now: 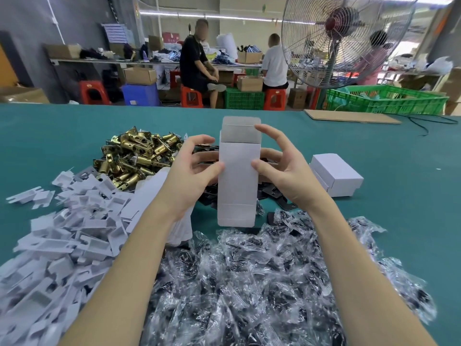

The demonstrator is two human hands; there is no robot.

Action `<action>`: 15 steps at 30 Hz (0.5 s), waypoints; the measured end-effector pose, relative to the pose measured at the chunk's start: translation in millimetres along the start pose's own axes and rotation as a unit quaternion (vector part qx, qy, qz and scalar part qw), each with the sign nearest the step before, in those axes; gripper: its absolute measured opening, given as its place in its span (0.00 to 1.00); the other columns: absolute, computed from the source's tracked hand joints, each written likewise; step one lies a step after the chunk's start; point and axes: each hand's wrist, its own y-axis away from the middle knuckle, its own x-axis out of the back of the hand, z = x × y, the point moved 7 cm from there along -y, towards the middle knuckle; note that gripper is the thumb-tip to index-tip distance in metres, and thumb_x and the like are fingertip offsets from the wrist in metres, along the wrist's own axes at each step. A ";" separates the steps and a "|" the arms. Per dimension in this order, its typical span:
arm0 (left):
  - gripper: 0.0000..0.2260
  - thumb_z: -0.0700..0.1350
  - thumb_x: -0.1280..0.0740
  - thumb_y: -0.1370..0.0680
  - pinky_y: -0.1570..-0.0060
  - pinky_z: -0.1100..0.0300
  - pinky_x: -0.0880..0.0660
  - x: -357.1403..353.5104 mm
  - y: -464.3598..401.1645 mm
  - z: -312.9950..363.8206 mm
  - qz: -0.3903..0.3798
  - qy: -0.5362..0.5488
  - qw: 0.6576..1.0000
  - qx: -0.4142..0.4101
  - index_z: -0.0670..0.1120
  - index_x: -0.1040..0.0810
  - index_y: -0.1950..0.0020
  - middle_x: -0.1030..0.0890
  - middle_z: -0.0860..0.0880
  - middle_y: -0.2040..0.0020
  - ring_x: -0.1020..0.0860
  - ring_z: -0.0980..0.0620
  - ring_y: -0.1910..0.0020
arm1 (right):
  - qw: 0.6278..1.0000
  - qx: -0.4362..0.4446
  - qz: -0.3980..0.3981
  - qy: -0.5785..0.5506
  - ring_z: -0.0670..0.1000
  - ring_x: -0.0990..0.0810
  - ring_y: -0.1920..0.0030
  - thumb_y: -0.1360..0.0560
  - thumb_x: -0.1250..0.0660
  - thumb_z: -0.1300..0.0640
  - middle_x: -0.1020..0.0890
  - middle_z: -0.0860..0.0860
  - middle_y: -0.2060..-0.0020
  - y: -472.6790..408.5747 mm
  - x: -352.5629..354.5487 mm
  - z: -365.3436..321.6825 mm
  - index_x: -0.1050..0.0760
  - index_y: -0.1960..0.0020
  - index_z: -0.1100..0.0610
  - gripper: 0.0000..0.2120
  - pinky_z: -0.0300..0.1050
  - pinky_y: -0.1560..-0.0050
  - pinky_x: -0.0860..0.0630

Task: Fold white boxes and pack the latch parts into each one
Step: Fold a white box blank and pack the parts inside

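Note:
I hold a white box [238, 176] upright over the green table [399, 196], its top flap open and its bottom flap hanging unfolded. My left hand [192, 168] grips its left side, thumb on the front face. My right hand [279, 168] grips the right side, thumb on the front and fingers curled past the top corner. A heap of brass latch bolts [134, 156] lies at the far left. Black plates [272, 193] lie under the box. Clear bags of dark screws [262, 283] are piled near me. White card inserts [64, 233] spread over the left.
Two closed white boxes [336, 174] are stacked to the right of my hands. Flat box blanks [154, 196] lie under my left forearm. A cardboard sheet [349, 116] and a black cable [424, 126] lie at the far right edge. Beyond stand a fan [341, 38], green crates and seated people.

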 end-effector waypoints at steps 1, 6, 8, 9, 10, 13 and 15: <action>0.19 0.36 0.29 0.21 0.43 0.45 0.18 1.3 -0.1 1.4 0.005 -0.011 1.000 -0.009 0.52 0.28 0.34 0.18 0.46 0.44 0.17 0.45 0.44 | 1.000 0.000 0.008 -0.003 0.54 0.15 0.42 0.19 0.31 0.64 0.16 0.57 0.41 0.0 0.7 1.4 0.31 0.27 0.41 0.27 0.52 0.45 0.17; 0.21 0.39 0.27 0.23 0.42 0.38 0.20 4.7 0.7 4.8 0.006 -0.036 0.999 -0.036 0.55 0.27 0.34 0.17 0.48 0.46 0.17 0.44 0.45 | 0.999 0.001 0.019 -0.029 0.54 0.13 0.47 0.21 0.28 0.63 0.14 0.55 0.47 0.0 3.9 4.3 0.26 0.30 0.43 0.24 0.48 0.51 0.16; 0.21 0.41 0.28 0.24 0.41 0.38 0.21 3.7 2.0 6.6 -0.003 -0.044 0.998 -0.044 0.59 0.25 0.35 0.16 0.50 0.46 0.17 0.46 0.45 | 1.000 0.002 0.015 -0.011 0.55 0.13 0.49 0.22 0.28 0.63 0.14 0.52 0.47 0.7 3.4 5.0 0.23 0.33 0.45 0.21 0.49 0.51 0.15; 0.21 0.40 0.29 0.23 0.40 0.39 0.22 2.9 2.5 7.8 -0.008 -0.051 0.997 -0.050 0.61 0.25 0.36 0.16 0.52 0.46 0.17 0.46 0.45 | 1.000 0.002 0.013 0.001 0.55 0.13 0.49 0.22 0.28 0.63 0.14 0.51 0.47 1.1 3.0 6.0 0.22 0.35 0.47 0.19 0.51 0.51 0.15; 0.22 0.38 0.29 0.22 0.39 0.39 0.22 2.2 2.9 8.5 -0.013 -0.057 0.997 -0.055 0.63 0.24 0.37 0.16 0.53 0.46 0.17 0.47 0.44 | 1.000 0.000 0.013 0.010 0.55 0.13 0.50 0.22 0.28 0.63 0.14 0.51 0.47 1.4 2.7 7.5 0.21 0.36 0.49 0.17 0.54 0.50 0.15; 0.23 0.35 0.31 0.20 0.37 0.41 0.23 0.4 4.0 10.2 -0.017 -0.062 0.996 -0.060 0.63 0.24 0.36 0.17 0.52 0.45 0.17 0.49 0.44 | 1.000 -0.005 0.016 0.021 0.57 0.13 0.50 0.23 0.27 0.62 0.16 0.50 0.45 1.7 4.1 10.4 0.20 0.40 0.50 0.14 0.59 0.49 0.15; 0.23 0.35 0.31 0.20 0.37 0.44 0.22 -1.4 5.5 13.4 -0.018 -0.070 0.995 -0.069 0.62 0.25 0.35 0.18 0.51 0.44 0.18 0.50 0.44 | 1.000 -0.001 0.015 0.026 0.57 0.13 0.50 0.23 0.27 0.61 0.16 0.48 0.45 1.8 5.1 8.7 0.20 0.41 0.48 0.13 0.57 0.49 0.15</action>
